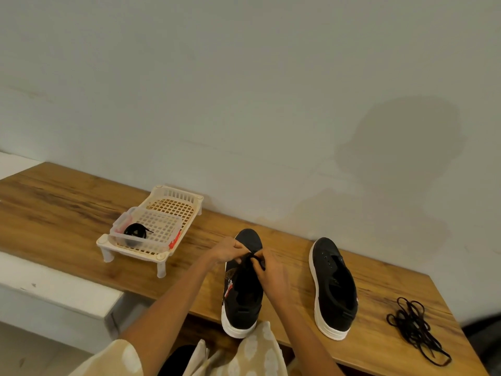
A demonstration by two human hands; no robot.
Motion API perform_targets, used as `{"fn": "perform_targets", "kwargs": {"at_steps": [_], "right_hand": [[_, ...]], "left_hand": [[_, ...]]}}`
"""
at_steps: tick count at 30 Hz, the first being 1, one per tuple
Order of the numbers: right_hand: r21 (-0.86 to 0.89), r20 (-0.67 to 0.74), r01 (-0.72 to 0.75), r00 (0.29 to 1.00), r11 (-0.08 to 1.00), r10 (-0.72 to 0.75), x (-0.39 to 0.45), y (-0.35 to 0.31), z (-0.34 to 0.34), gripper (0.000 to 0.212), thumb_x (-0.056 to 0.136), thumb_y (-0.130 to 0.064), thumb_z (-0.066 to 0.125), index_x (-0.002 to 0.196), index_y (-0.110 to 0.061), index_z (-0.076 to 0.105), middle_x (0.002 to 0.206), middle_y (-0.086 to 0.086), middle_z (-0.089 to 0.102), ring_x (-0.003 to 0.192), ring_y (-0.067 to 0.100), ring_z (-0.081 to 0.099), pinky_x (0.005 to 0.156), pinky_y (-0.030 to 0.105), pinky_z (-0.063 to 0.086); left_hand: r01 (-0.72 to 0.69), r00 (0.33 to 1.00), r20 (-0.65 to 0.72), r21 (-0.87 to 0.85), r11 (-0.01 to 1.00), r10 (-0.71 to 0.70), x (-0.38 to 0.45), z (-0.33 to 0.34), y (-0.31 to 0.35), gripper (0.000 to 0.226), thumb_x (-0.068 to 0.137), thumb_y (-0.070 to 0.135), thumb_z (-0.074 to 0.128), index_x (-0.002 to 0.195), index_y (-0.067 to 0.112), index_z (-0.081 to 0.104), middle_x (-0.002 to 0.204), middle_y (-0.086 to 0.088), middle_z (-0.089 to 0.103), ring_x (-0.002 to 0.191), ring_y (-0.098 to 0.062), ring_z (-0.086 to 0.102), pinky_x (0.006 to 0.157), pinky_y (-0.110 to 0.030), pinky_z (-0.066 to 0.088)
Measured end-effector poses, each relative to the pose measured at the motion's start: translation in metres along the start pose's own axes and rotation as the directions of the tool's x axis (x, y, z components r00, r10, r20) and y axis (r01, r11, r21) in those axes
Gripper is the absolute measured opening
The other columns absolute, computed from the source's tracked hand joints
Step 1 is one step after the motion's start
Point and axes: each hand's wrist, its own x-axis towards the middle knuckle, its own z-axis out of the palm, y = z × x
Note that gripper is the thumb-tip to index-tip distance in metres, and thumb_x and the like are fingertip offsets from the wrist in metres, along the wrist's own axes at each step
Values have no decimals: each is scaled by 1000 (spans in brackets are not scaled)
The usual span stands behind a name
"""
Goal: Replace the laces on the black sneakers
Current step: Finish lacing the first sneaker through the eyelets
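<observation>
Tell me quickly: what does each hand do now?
Left hand: pinches the black lace over the left sneaker.
Right hand: pinches the same lace.

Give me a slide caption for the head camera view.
Both hands thread a black lace into the left sneaker.

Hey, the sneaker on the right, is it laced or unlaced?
Unlaced. The right sneaker shows bare eyelets with no lace across its open throat, and a loose black lace pile lies beside it on the wooden table.

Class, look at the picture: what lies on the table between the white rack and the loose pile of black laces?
In the head view, two black sneakers: the left sneaker, which both hands work on, and the right sneaker, standing laceless beside it.
</observation>
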Motion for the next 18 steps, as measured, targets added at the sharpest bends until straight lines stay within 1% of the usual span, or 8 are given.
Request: {"fn": "perform_targets", "kwargs": {"at_steps": [2,5,9,10,12,14,15,18], "right_hand": [[-10,17,29,999,1000,-29,0,2,0,21,97,-33,49,111,-23,59,106,-4,64,91,9,58,71,18,44],[-56,51,75,996,996,-72,-1,3,-3,29,97,-35,49,119,-22,62,114,-4,61,101,13,56,74,18,40],[-65,58,54,997,996,-50,-2,-2,-5,31,97,-35,49,124,-26,60,117,-5,60,101,14,56,73,20,42],[-73,58,52,997,996,-48,-2,-4,-5,31,97,-35,48,125,-26,60,117,-5,60,101,14,56,71,19,40],[-80,42,55,998,995,-52,-3,-7,-6,31,98,-35,47,124,-26,61,115,-4,61,100,13,57,68,18,36],[-84,30,47,999,995,-45,-3,-9,-7,30,98,-35,47,122,-26,62,113,-3,63,100,13,57,67,18,34],[-78,29,35,999,996,-33,-3,-11,-7,30,97,-35,48,121,-26,63,113,-4,63,100,13,57,66,18,34],[-54,45,10,999,999,-7,-1,-11,-7,29,95,-38,50,118,-28,66,112,-4,64,98,13,58,66,19,39]], "left_hand": [[13,994,-106,-108,994,-25,-1,3,1,25,98,10,47,103,-4,67,75,-1,60,63,-6,57,53,-10,47],[-21,976,-215,-286,958,-43,-3,5,4,21,99,9,43,90,1,60,77,-8,59,49,-4,60,47,-11,47],[-57,940,-337,-295,954,-48,-3,6,8,16,99,17,47,98,3,55,90,-12,64,65,-9,59,51,-16,50],[-53,941,-336,-251,967,-36,-3,5,7,18,97,23,51,102,6,52,92,-11,65,66,-10,59,57,-21,52],[-30,980,-199,-148,988,0,-10,-3,4,32,91,33,61,111,13,46,89,-5,66,67,-15,61,64,-27,52],[-26,1000,-13,-33,999,25,-18,-11,-1,50,84,31,70,122,17,41,95,-8,68,76,-20,65,70,-29,53],[-39,999,18,-12,999,39,-21,-13,-4,57,83,25,72,129,16,39,99,-11,67,82,-23,66,75,-30,53],[-76,995,-71,-43,996,73,-26,-11,-6,61,84,10,69,137,14,37,89,-7,63,82,-20,62,76,-25,51]]}}
